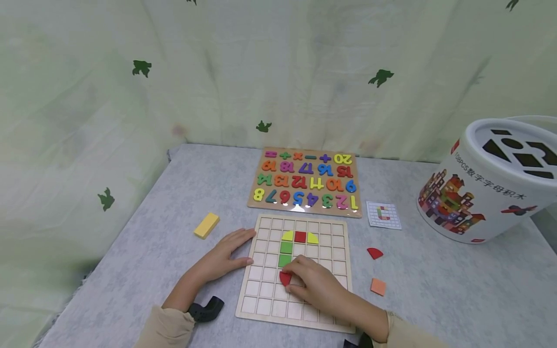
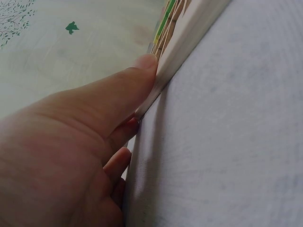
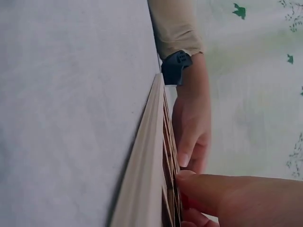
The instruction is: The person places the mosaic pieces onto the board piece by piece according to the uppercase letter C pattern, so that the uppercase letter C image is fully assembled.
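Note:
A wooden grid board (image 1: 294, 310) lies in front of me in the head view. My right hand (image 1: 319, 282) pinches a red quarter-circle tile (image 1: 285, 278) at the board, just below two green square tiles (image 1: 285, 254). Above those, a red square tile (image 1: 300, 237) sits between two yellow quarter-circle tiles, one on its left (image 1: 287, 236) and one on its right (image 1: 312, 238). My left hand (image 1: 219, 258) rests at the board's left edge, fingers extended; in the left wrist view its thumb (image 2: 128, 80) touches the rim. In the right wrist view the red tile is mostly hidden.
Right of the board lie a red quarter-circle tile (image 1: 374, 253), an orange square tile (image 1: 378, 286) and a pattern card (image 1: 384, 215). A yellow block (image 1: 206, 225) lies left. Behind is a number puzzle board (image 1: 304, 181); a white bucket (image 1: 491, 193) stands far right.

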A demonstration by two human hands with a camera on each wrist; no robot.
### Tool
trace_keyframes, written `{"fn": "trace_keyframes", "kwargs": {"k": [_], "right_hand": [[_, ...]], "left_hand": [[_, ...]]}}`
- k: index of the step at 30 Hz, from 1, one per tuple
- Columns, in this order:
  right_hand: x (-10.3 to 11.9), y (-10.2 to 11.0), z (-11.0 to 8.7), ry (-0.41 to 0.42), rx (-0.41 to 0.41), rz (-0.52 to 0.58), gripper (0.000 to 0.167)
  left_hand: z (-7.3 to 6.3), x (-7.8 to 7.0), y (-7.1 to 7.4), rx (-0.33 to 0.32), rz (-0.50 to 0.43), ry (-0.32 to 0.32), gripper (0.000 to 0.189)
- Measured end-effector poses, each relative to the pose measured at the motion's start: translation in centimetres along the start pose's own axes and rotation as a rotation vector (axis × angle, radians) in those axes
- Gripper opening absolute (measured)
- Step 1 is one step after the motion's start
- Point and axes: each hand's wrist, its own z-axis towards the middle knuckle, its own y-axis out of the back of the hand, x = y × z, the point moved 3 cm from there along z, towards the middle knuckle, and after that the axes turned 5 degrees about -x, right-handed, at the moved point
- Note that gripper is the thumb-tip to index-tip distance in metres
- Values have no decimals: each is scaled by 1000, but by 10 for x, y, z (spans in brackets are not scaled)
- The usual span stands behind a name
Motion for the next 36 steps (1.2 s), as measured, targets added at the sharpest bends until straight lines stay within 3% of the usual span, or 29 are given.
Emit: {"fn": "trace_keyframes", "kwargs": {"k": [18,23,30,36], "right_hand": [[-2,-3,7,-61,-18,-11,22],[-2,-1,5,-88,19,52,25],[1,22,-8,-149,45,181,35],[-3,52,-33,-146,-51,140,43]], "left_hand": [[0,1,0,-1,-1,4,70],[0,1,0,1,-5,-1,71],[0,2,-1,0,-4,-3,70],[1,2,-2,-2,0,-5,70]]}}
